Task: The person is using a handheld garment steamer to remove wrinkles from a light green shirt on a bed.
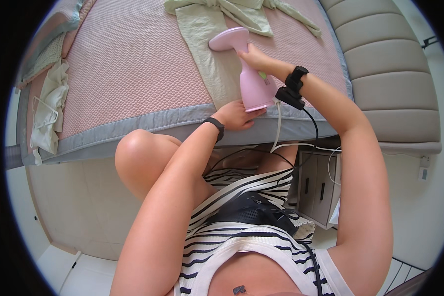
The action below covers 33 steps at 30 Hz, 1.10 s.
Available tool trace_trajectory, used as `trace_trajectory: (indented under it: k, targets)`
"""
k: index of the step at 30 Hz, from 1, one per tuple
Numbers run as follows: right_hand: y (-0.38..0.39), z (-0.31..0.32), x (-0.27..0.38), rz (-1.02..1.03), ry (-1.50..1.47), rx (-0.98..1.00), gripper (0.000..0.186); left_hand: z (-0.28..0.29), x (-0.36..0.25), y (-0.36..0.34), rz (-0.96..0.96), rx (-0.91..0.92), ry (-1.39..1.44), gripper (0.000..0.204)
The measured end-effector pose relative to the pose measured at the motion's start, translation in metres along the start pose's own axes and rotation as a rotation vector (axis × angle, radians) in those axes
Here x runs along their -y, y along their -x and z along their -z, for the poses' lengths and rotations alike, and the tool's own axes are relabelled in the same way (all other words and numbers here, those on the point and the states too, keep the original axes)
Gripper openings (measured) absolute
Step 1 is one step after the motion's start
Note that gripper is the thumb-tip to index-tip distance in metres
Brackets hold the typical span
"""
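Note:
My right hand (255, 56) is wrapped round the neck of a pink handheld garment steamer (256, 88). The steamer's wide head (229, 38) lies over a pale green garment (202, 44) spread on the bed. A white cord leaves the steamer near its base. At the bed's near edge, my left hand (238, 115) rests by the lower end of the garment's long strip, its fingers stretched out just below the steamer's base. Whether the fingertips touch the cloth cannot be made out.
A pink quilted cover with a grey border (133, 120) covers the bed. The padded headboard (387, 76) stands at the right. White cloth items (52, 111) lie at the far left corner. A bedside cabinet (314, 190) and loose cords are beside my legs.

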State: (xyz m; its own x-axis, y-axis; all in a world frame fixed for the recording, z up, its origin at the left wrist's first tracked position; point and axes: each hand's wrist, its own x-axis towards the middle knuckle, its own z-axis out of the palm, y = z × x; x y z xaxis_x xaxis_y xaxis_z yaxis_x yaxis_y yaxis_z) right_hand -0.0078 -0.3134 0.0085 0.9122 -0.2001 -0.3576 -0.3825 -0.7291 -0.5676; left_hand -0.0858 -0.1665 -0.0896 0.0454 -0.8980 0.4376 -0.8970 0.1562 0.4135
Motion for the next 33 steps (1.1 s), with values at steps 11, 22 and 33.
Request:
trace_trajectory:
  k: [11, 22, 33]
  targets:
    - [-0.014, -0.002, 0.002, 0.055, -0.038, -0.112, 0.047, 0.001, 0.000, -0.002, -0.039, -0.034, -0.039, 0.054]
    - [-0.046, 0.003, 0.008, 0.008, 0.013, -0.069, 0.048, -0.005, 0.002, -0.001, -0.029, 0.006, -0.092, 0.052]
    - [-0.066, 0.003, 0.011, 0.023, -0.032, -0.080, 0.043, -0.004, 0.002, -0.001, -0.037, 0.000, -0.122, 0.051]
